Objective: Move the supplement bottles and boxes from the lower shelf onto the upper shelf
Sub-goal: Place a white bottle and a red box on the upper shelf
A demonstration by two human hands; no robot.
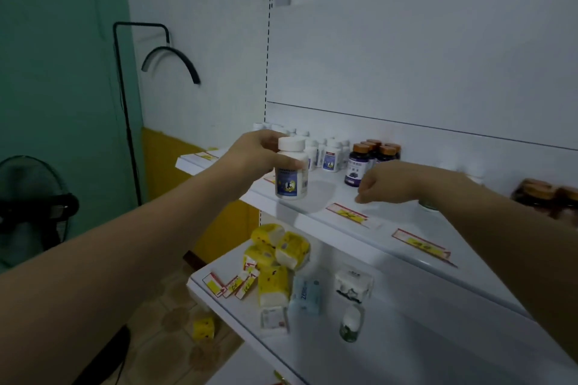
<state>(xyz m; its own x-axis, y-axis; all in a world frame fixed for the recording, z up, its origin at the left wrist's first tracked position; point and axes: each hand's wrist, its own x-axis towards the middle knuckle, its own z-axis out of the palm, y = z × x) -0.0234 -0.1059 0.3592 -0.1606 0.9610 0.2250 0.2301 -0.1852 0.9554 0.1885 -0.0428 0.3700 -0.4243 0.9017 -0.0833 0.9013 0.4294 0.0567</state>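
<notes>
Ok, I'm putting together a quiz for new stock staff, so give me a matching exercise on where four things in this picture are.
Things
1. white bottle with blue label
2. dark bottles with brown caps
3. yellow packs
4. light blue pack

Places
A. heaped at the left end of the lower shelf
B. standing on the upper shelf, behind the right hand
C. gripped by the left hand at the front of the upper shelf
D. lying on the lower shelf, right of the yellow packs

Pairs: 1-C, 2-B, 3-A, 4-D
</notes>
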